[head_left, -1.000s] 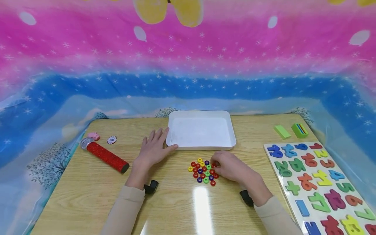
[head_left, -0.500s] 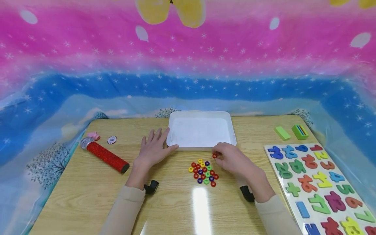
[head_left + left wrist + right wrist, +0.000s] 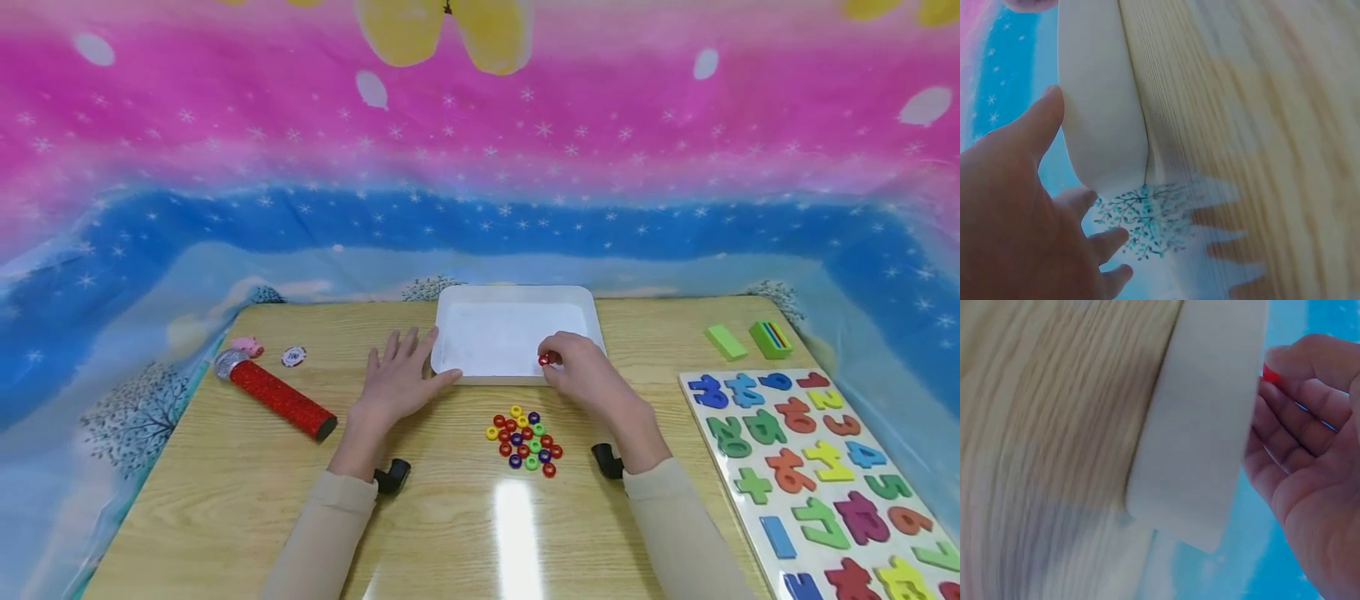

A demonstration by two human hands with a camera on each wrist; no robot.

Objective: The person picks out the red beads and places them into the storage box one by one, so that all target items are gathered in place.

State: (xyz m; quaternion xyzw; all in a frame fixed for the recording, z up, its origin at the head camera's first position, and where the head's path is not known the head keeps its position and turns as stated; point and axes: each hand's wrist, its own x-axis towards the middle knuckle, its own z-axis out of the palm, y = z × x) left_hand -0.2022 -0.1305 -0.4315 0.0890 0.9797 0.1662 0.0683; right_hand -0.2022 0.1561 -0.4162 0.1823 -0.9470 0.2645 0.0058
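Between thumb and fingertips my right hand [image 3: 581, 371] pinches a red ring-shaped bead [image 3: 543, 360], over the near right part of the white tray [image 3: 487, 380]. The right wrist view shows only a bit of the red bead [image 3: 1270, 374], beside the tray's wall [image 3: 1191, 425]. My left hand [image 3: 397, 379] is spread with straight fingers at the tray's left near corner; in the left wrist view its thumb touches or nearly touches the tray wall [image 3: 1100, 94]. Nearer to me, a loose group of red, yellow, green and purple beads [image 3: 527, 433] lies on the table.
A red glittery microphone [image 3: 281, 400] lies at the left, with a pink pig figure [image 3: 247, 346] and a poker chip [image 3: 293, 356] near it. At the right are a number puzzle board [image 3: 776, 504], a green block [image 3: 725, 342] and a green box [image 3: 770, 340].
My right hand has lifted a red bead from the group's right side and carried it forward over the tray's near edge. My left hand has stayed at the tray corner.
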